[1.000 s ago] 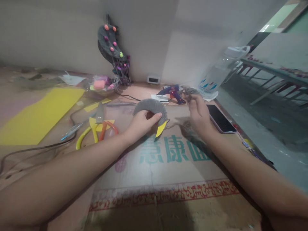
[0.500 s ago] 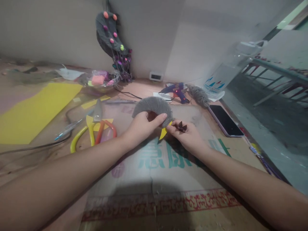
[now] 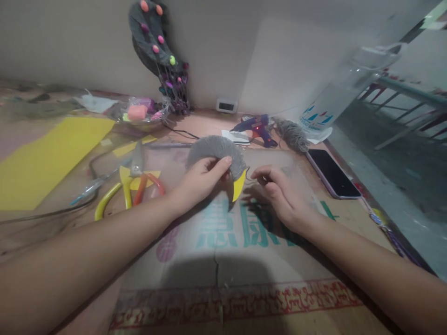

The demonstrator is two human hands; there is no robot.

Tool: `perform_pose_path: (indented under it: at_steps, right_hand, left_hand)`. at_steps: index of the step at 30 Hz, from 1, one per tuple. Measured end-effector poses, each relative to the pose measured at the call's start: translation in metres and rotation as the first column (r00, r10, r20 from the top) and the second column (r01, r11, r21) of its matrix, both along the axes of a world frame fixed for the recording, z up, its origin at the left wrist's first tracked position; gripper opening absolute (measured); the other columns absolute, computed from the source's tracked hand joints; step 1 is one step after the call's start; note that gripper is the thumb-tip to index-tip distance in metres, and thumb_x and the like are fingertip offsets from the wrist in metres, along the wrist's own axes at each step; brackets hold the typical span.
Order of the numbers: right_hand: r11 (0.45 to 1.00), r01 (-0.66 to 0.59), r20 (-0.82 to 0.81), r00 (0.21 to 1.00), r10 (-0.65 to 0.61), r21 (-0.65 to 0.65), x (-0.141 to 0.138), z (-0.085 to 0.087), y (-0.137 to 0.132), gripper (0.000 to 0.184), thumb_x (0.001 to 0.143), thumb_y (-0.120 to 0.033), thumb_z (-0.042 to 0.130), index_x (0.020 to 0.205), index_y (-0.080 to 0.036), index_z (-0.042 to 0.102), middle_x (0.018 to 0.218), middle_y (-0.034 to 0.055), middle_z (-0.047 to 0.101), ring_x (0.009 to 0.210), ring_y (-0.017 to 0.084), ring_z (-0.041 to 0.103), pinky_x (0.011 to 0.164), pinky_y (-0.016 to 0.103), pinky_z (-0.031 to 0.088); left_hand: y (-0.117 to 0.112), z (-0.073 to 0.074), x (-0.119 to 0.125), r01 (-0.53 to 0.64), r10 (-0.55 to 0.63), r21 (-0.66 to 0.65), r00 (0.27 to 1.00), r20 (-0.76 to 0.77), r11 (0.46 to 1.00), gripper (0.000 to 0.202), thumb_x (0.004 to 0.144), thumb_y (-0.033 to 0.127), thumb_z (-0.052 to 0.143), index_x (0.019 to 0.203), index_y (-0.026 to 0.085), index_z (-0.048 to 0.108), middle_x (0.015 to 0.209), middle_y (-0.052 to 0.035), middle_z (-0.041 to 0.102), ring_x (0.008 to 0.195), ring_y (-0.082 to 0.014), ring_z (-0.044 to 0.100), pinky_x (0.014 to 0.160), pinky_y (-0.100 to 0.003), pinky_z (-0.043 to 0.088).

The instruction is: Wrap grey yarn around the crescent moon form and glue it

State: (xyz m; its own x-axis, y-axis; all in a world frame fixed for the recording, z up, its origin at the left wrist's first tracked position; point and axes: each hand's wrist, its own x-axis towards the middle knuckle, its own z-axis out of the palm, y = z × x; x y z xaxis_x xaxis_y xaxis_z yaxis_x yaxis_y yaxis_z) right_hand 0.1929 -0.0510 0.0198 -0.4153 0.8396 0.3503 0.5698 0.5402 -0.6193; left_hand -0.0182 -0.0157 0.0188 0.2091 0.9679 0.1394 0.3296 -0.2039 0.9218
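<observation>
My left hand (image 3: 200, 179) grips a curved yellow card shape wrapped in grey yarn (image 3: 216, 149), thumb on its front, held upright over the printed cardboard sheet (image 3: 223, 242). Its bare yellow tip (image 3: 239, 185) points down to the right. My right hand (image 3: 279, 195) sits just right of that tip, palm down, fingers curled and pinched on a thin grey yarn strand near the tip. A loose bundle of grey yarn (image 3: 292, 133) lies behind it.
A blue glue gun (image 3: 254, 126) and a phone (image 3: 333, 173) lie at the right, beside a large clear water bottle (image 3: 344, 88). Yellow and orange-handled pliers (image 3: 129, 186), a yellow sheet (image 3: 45, 160), cables, a bag of pom-poms (image 3: 139, 113) and a grey felt decoration (image 3: 153, 42) stand left and behind.
My right hand came back from the yarn bundle near the glue gun to the yellow tip, turning palm down. The left hand kept its hold on the wrapped shape.
</observation>
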Motion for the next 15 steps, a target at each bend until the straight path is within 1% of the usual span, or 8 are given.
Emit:
perform_pose_path:
  at_steps: [2, 5, 7, 9, 12, 15]
  right_hand:
    - [0.993, 0.006, 0.048, 0.999, -0.011, 0.119, 0.0011, -0.0028, -0.0010, 0.026, 0.099, -0.037, 0.032, 0.114, -0.024, 0.050, 0.104, 0.0083, 0.061, 0.095, 0.022, 0.058, 0.082, 0.039, 0.045]
    - [0.977, -0.021, 0.093, 0.996, 0.001, 0.212, -0.0027, -0.0068, -0.0010, 0.028, 0.098, -0.038, 0.036, 0.118, -0.024, 0.049, 0.098, 0.0080, 0.060, 0.087, 0.022, 0.058, 0.074, 0.037, 0.046]
    - [0.972, -0.043, 0.125, 0.992, 0.014, 0.231, -0.0051, -0.0081, -0.0005, 0.028, 0.097, -0.038, 0.038, 0.118, -0.023, 0.049, 0.095, 0.0078, 0.060, 0.083, 0.022, 0.058, 0.072, 0.037, 0.047]
    - [0.969, -0.030, 0.148, 0.989, -0.007, 0.244, -0.0057, -0.0087, 0.0000, 0.026, 0.097, -0.034, 0.040, 0.117, -0.022, 0.050, 0.096, 0.0081, 0.062, 0.085, 0.022, 0.059, 0.074, 0.036, 0.047]
    - [0.959, 0.024, 0.151, 0.986, -0.069, 0.282, -0.0046, -0.0091, 0.0005, 0.026, 0.095, -0.030, 0.045, 0.119, -0.021, 0.049, 0.103, 0.0094, 0.065, 0.088, 0.022, 0.061, 0.076, 0.037, 0.049]
    - [0.955, 0.019, 0.183, 0.980, -0.076, 0.297, -0.0042, -0.0091, 0.0006, 0.023, 0.093, -0.028, 0.048, 0.115, -0.021, 0.052, 0.100, 0.0091, 0.067, 0.086, 0.022, 0.063, 0.074, 0.036, 0.049]
  left_hand:
    - [0.0006, 0.0006, 0.0000, -0.009, 0.009, -0.009, 1.000, 0.004, 1.000, 0.043, 0.088, 0.052, 0.046, 0.066, 0.018, 0.060, 0.069, -0.0019, 0.066, 0.068, -0.0153, 0.059, 0.070, -0.024, 0.045]
    - [-0.0002, 0.0010, 0.0010, -0.001, 0.002, -0.038, 1.000, 0.025, 0.999, 0.042, 0.088, 0.050, 0.047, 0.065, 0.017, 0.061, 0.069, -0.0017, 0.066, 0.068, -0.0149, 0.059, 0.071, -0.024, 0.045]
    - [-0.0013, 0.0003, 0.0019, 0.003, 0.000, -0.065, 0.999, 0.045, 0.998, 0.041, 0.087, 0.050, 0.048, 0.065, 0.017, 0.060, 0.069, -0.0015, 0.065, 0.068, -0.0146, 0.058, 0.070, -0.024, 0.045]
    - [-0.0022, -0.0008, 0.0023, 0.005, -0.001, -0.083, 0.999, 0.053, 0.997, 0.040, 0.087, 0.049, 0.048, 0.066, 0.017, 0.060, 0.069, -0.0013, 0.065, 0.067, -0.0143, 0.058, 0.069, -0.023, 0.045]
    - [-0.0028, -0.0014, 0.0015, 0.015, -0.011, -0.067, 0.998, 0.054, 0.998, 0.040, 0.087, 0.049, 0.048, 0.066, 0.017, 0.061, 0.069, -0.0012, 0.066, 0.066, -0.0141, 0.059, 0.068, -0.023, 0.045]
    - [-0.0035, 0.0005, 0.0003, 0.037, -0.034, -0.061, 0.998, 0.055, 0.997, 0.042, 0.088, 0.049, 0.047, 0.063, 0.018, 0.060, 0.065, -0.0012, 0.066, 0.063, -0.0136, 0.059, 0.067, -0.023, 0.046]
